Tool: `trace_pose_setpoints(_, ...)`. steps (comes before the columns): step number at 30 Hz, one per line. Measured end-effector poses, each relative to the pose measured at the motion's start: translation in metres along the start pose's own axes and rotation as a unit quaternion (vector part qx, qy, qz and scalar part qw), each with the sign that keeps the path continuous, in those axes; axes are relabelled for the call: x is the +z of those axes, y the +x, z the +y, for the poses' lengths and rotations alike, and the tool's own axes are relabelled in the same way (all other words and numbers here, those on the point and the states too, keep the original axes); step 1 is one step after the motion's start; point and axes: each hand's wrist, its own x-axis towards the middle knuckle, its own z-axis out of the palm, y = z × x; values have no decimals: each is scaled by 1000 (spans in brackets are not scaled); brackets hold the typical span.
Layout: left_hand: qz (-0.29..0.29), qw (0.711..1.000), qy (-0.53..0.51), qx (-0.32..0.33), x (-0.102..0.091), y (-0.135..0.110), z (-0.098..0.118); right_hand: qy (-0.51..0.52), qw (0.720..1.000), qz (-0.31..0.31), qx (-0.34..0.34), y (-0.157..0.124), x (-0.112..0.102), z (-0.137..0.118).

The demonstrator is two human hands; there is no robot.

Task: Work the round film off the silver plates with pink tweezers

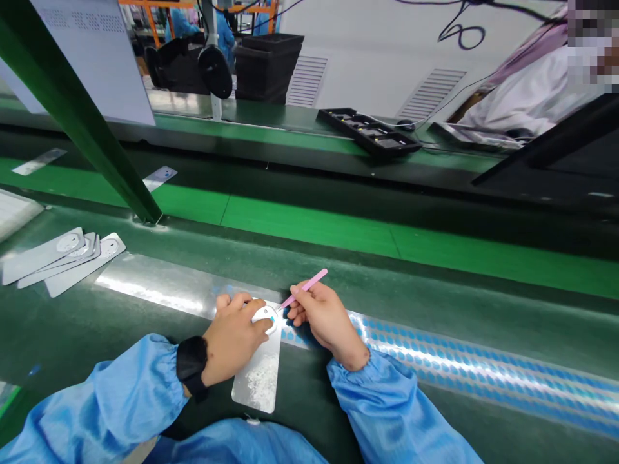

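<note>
My left hand (236, 338) grips the upper end of a pale flat panel (258, 380) with rounded corners, its thumb and fingers around a white round part there. My right hand (326, 319) is closed on pink tweezers (309, 289), whose tip reaches the edge of the round part. A spot of blue shows beside my left thumb; whether it is a sticker I cannot tell. Beneath both hands runs a long clear strip (435, 354) with rows of blue round dots, its left stretch bare of dots.
Similar panels (62, 258) lie overlapping on the left of the green bench (178, 316). Two more pieces lie on the bright green belt (300, 219) beyond. A green post (97, 129) slants up at left. Across stand a black tray (370, 132) and a person in white (517, 96).
</note>
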Motion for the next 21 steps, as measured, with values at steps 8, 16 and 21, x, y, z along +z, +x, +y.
trace_pose_setpoints(8, -11, 1000, 26, -9, -4, -1, 7, 7, 1000, -11, -7, 1, 0, 2)
trace_pose_setpoints(16, -13, 999, 36, -16, -4, -3, 9, 5, 1000, -24, -20, 2, 0, 2)
trace_pose_setpoints(21, -13, 999, 25, -22, -4, -1, 9, 18, 999, -26, -18, 2, 0, 3)
